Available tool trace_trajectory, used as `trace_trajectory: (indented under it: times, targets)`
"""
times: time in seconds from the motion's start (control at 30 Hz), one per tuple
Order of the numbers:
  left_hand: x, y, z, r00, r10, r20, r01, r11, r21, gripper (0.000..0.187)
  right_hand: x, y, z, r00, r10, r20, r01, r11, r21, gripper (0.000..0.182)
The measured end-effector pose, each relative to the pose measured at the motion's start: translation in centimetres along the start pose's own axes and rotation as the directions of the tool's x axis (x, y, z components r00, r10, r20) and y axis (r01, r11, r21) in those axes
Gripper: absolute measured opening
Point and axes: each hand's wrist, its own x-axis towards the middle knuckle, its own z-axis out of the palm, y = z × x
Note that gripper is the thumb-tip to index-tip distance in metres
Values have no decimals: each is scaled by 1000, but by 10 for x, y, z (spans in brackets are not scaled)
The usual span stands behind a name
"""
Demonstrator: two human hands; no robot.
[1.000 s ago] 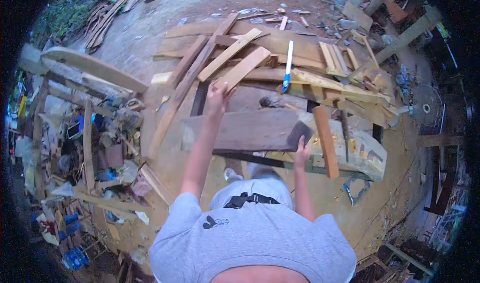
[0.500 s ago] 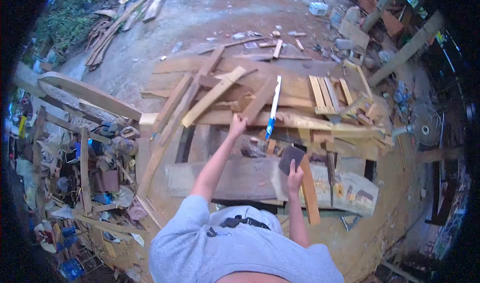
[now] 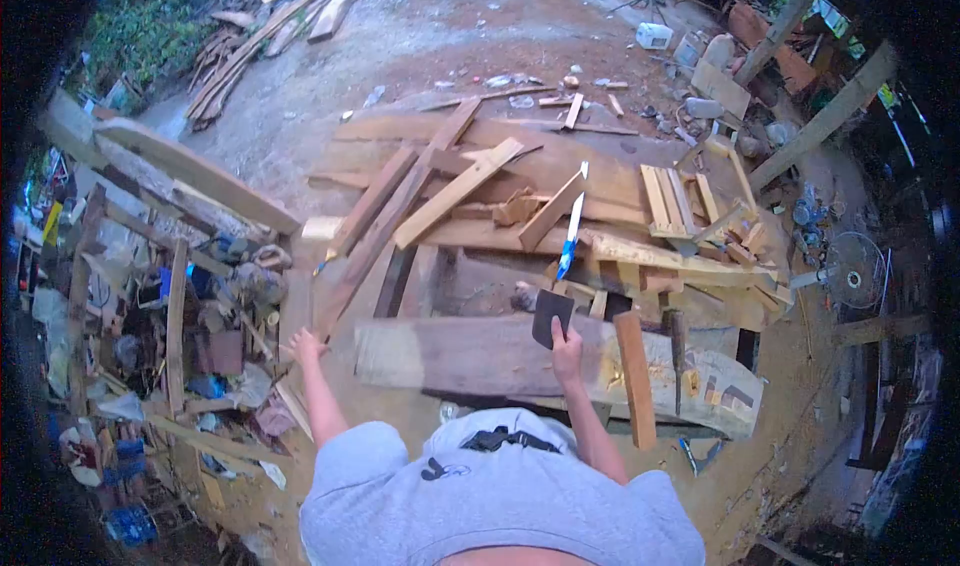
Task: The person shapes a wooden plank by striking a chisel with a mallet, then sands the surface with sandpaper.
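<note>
My left hand (image 3: 306,346) is off to the left with its fingers spread and nothing in them. It is close to the lower end of a long narrow plank (image 3: 365,266). My right hand (image 3: 567,354) grips a dark, flat, squarish sheet (image 3: 553,318) between thumb and fingers, above a wide weathered board (image 3: 480,356). A handsaw (image 3: 571,231) with a pale blade and blue handle lies beyond the sheet. Left of the saw rests a short brown board (image 3: 553,209). An upright-looking orange-brown wood strip (image 3: 634,381) stands right of my right hand.
Several loose planks, one a pale strip (image 3: 460,192), cover the worktable. A small slatted wooden piece (image 3: 668,201) sits at its right. Cluttered scraps and rags fill the left side behind a post (image 3: 176,326). A fan (image 3: 852,278) stands at the far right.
My left hand has let go of the short brown board and swung down to the left, opening. The board now lies on the pile. My right hand still holds the dark sheet.
</note>
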Motion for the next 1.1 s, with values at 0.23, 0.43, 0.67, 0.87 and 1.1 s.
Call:
trace_trajectory:
  times: [0.23,0.43,0.67,0.87,1.1]
  targets:
    - [-1,-34,-24,961,250,121,-179,891,-417,58,-48,14,26,980,-51,192,106,952,-287,38]
    - [-31,-45,-99,908,403,111,-264,759,-596,54,-78,1,54,959,-119,257,193,939,-286,39]
    - [-84,-31,-117,921,390,-21,-313,704,-638,51,-8,1,59,638,-709,300,721,415,-555,27]
    - [-88,-25,-67,941,324,-98,-312,717,-623,55,100,-7,48,789,-614,17,505,633,-587,28]
    - [-124,-7,-80,970,242,-4,-177,695,-697,50,154,38,28,915,-353,196,401,741,-539,41]
